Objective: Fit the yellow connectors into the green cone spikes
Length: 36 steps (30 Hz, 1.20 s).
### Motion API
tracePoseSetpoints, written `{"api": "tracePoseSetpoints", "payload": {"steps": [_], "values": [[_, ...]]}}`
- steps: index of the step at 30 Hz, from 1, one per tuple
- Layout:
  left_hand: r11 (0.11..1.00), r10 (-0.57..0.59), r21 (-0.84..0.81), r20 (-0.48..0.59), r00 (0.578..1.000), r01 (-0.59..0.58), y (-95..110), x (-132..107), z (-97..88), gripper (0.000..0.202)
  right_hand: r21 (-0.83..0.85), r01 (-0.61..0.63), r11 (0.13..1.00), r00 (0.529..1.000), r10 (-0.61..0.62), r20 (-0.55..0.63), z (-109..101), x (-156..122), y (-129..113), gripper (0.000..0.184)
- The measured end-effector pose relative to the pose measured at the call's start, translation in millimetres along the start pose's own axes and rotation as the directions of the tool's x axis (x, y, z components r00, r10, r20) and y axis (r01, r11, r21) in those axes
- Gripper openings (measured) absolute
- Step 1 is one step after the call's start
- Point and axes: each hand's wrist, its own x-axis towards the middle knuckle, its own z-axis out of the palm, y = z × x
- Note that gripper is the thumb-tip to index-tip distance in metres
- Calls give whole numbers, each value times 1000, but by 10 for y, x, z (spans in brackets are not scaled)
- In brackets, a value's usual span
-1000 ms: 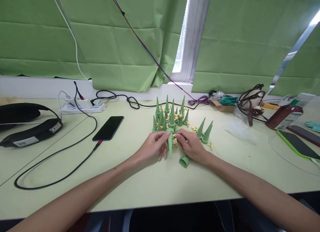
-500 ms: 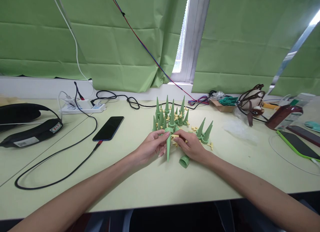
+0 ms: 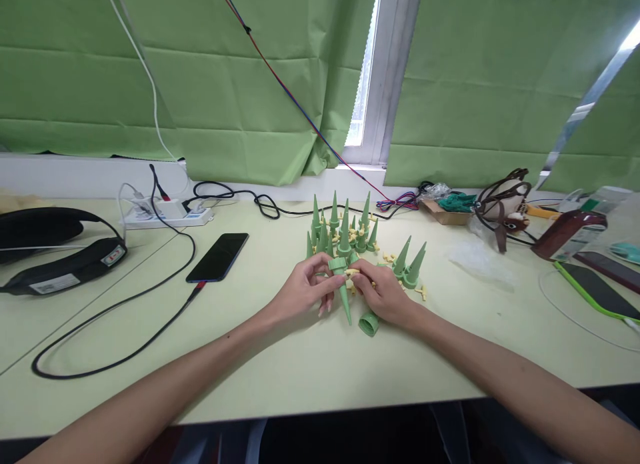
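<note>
While the left hand (image 3: pixel 307 285) pinches a green spike (image 3: pixel 346 307) between thumb and fingers, its tip slanting down toward the near edge of the surface (image 3: pixel 300 371), the right hand (image 3: pixel 385 292), as I see it, has thumb and forefinger pressed on a small yellow piece (image 3: pixel 353 272) just beside it. Nearer the front edge lies a green ring (image 3: pixel 369 324), and beyond both hands upright cones (image 3: pixel 345 234) cluster toward the far edge, while off left a black phone (image 3: pixel 218 257) lies flat.
</note>
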Motion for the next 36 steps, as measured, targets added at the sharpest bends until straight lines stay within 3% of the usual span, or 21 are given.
{"api": "tracePoseSetpoints", "payload": {"steps": [5, 8, 13, 16, 18, 21, 27, 33, 36], "values": [[977, 94, 200, -71, 993, -78, -35, -36, 22, 33, 2, -4, 1000, 1000, 4, -6, 3, -6, 7, 29], [925, 213, 344, -126, 969, -159, -71, -33, 38, 33, 19, -6, 1000, 1000, 6, 0, 2, -5, -3, 33], [735, 501, 553, -53, 864, -393, -160, -14, 13, 13, 19, 1, 1000, 1000, -1, -4, 8, -13, -28, 36], [627, 594, 619, 14, 804, -474, -195, -15, -12, 12, 17, 6, 1000, 1000, -6, -3, 11, -14, -37, 36], [600, 613, 636, 23, 790, -484, -202, -19, -17, 15, 14, 1, 1000, 1000, -1, -5, 12, -8, -38, 36], [640, 562, 638, -7, 827, -429, -195, -29, -5, 22, 17, -25, 1000, 1000, 26, -11, 12, 6, -33, 35], [805, 352, 535, -82, 932, -257, -130, -53, 44, 29, 92, -94, 991, 995, 96, -12, 16, 11, -33, 37], [930, 176, 347, -121, 977, -124, -97, -43, 54, 18, 192, -121, 974, 990, 131, -41, 7, -9, -49, 36], [967, 68, 252, -76, 995, -47, -120, -28, 50, 31, 211, -106, 972, 992, 117, -41, 2, -7, -46, 35]]}}
